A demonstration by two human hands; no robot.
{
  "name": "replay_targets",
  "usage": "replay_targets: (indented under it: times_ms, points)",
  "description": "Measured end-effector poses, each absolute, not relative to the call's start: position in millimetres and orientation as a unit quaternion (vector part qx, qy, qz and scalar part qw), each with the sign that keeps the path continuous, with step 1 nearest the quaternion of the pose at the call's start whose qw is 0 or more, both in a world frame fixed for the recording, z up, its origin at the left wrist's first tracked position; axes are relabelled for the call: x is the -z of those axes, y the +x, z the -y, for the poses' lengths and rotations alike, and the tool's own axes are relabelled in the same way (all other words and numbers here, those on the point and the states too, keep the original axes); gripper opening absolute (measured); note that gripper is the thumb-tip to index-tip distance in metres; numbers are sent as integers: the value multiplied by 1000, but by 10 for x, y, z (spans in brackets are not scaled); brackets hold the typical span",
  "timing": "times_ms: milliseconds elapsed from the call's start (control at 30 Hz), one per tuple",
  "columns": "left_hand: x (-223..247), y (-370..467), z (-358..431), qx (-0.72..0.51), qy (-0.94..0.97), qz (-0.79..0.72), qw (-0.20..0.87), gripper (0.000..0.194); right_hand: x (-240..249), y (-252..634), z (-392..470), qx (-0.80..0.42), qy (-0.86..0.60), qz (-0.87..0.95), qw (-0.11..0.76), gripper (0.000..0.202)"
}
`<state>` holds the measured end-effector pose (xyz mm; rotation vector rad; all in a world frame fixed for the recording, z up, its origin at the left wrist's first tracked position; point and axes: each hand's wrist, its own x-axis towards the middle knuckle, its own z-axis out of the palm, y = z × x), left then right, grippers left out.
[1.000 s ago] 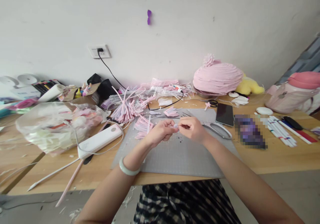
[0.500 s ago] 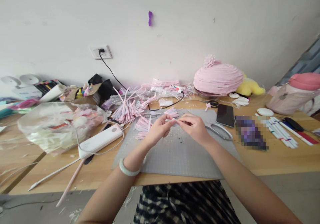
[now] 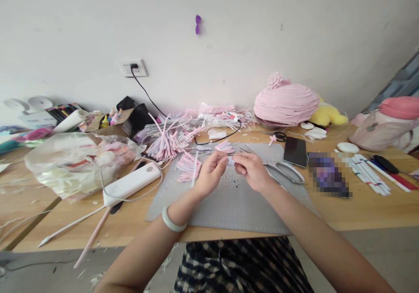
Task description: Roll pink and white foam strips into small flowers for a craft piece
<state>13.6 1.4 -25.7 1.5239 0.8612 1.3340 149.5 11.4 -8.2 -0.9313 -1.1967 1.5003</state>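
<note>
My left hand (image 3: pixel 212 171) and my right hand (image 3: pixel 251 169) meet above the grey cutting mat (image 3: pixel 235 214), fingertips pinched. Between them is a small pale lilac piece (image 3: pixel 231 160), partly hidden by the fingers; its shape is too small to make out. Left of my left hand, a bundle of short pink and lilac fuzzy stems (image 3: pixel 187 167) lies on the mat, with a pale strip (image 3: pixel 195 169) beside it. Grey-handled scissors (image 3: pixel 288 173) rest to the right of my right hand.
A white power bank (image 3: pixel 131 185) and a plastic bag (image 3: pixel 78 166) lie at left. Behind are longer pink stems (image 3: pixel 166 142) and a large pink fuzzy dome (image 3: pixel 286 103). A phone (image 3: pixel 295 150), markers (image 3: pixel 369 175) and a pink-lidded bottle (image 3: pixel 382 127) stand or lie at right.
My left hand has turned and shifted slightly right, uncovering more of the pale strip. My right hand's fingers have curled differently, and more of the scissors shows.
</note>
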Motion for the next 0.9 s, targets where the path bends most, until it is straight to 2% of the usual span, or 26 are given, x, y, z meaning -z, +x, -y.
replay_targets:
  times_ms: [100,333,433,600,800,900]
  points:
    - [287,142,-10,-523,652,-365,411,28,65,1503,-115,-650,-384,463,465,23]
    - [183,135,-62,-478,636,-399,457,21,129,1564,-193,-576,-415,528,466,28]
    - [189,139,-82,-501,571,-405,509,23,165,1561,-220,-561,-415,548,462,33]
    - [211,162,-80,-499,487,-378,609,27,181,1575,-242,-511,-416,608,443,24]
    - [217,140,-85,-476,565,-390,550,23,179,1601,-237,-513,-440,595,435,26]
    - [265,135,-82,-477,616,-412,473,16,174,1579,-217,-535,-462,557,436,26]
